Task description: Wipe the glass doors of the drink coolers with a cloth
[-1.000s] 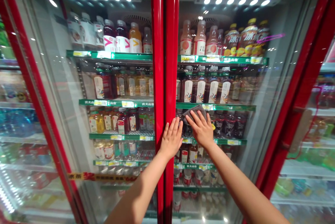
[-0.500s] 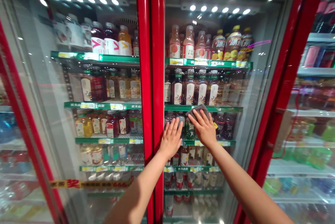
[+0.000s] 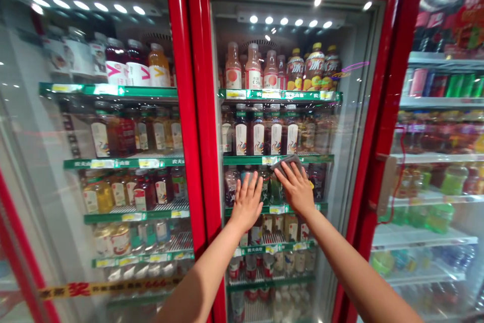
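My right hand (image 3: 297, 189) presses a folded grey cloth (image 3: 286, 160) flat against the glass door (image 3: 351, 126) of a red-framed drinks fridge. The cloth shows beyond my fingertips; the part under the palm is hidden. Left of it, my left hand (image 3: 246, 201) lies on or just in front of the same glass, its fingers stretched out and nothing held. Behind the glass, dark juice bottles (image 3: 258, 131) line the shelf above my hands. More bottles on the shelf behind my hands are partly covered by them.
A second glass door stands to the left, past the red door frame (image 3: 196, 111). Low across it runs a yellow strip (image 3: 98, 288) with red print. A long handle (image 3: 385, 187) is at the right edge. Open shelves (image 3: 434, 156) with bottles and cans stand further right.
The view has shifted right, so the fridge sits further left and more of the open shelves shows. Both hands have moved rightward across the glass, the cloth travelling under my right hand.
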`<state>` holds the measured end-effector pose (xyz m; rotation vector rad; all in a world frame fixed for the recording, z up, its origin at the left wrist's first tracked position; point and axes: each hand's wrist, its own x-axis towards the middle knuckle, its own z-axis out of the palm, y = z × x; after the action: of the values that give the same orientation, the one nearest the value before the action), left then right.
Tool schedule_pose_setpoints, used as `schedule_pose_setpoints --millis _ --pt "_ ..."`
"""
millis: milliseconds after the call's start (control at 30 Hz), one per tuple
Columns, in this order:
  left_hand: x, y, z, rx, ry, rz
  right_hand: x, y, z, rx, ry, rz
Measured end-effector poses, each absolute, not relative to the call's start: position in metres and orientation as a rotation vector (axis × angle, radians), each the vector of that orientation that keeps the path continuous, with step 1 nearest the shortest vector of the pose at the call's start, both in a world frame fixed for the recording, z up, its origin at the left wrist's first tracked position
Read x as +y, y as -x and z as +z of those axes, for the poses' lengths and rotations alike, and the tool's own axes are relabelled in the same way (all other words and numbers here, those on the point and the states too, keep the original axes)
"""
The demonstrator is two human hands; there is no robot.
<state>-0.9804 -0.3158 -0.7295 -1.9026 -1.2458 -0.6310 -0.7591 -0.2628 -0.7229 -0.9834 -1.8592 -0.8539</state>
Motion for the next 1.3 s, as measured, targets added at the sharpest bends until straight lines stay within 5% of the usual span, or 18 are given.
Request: schedule_pose_setpoints --millis 267,533,800,1033,1300 --pt "-0.312 0.967 -0.738 -1.208 1.92 -0.556 -0.271 0.743 -0.793 -1.705 1.124 -0.793" --pt "-0.295 0.931 -0.722 -1.152 1.978 -0.572 -0.252 0.703 -0.735 -1.775 1.094 -0.805" --pt "-0.288 0.909 -0.73 -1.093 2.02 -0.576 -0.259 0.704 -0.794 -1.647 1.191 -0.744" --pt "-0.276 0.899 -0.741 -1.131 2.006 -0.618 -0.239 0.658 -0.736 -1.657 1.17 -0.757" --pt "-0.266 0.9 -0.747 -1.1 1.979 -0.648 -0.241 0.652 -0.814 -1.459 1.245 -0.668"
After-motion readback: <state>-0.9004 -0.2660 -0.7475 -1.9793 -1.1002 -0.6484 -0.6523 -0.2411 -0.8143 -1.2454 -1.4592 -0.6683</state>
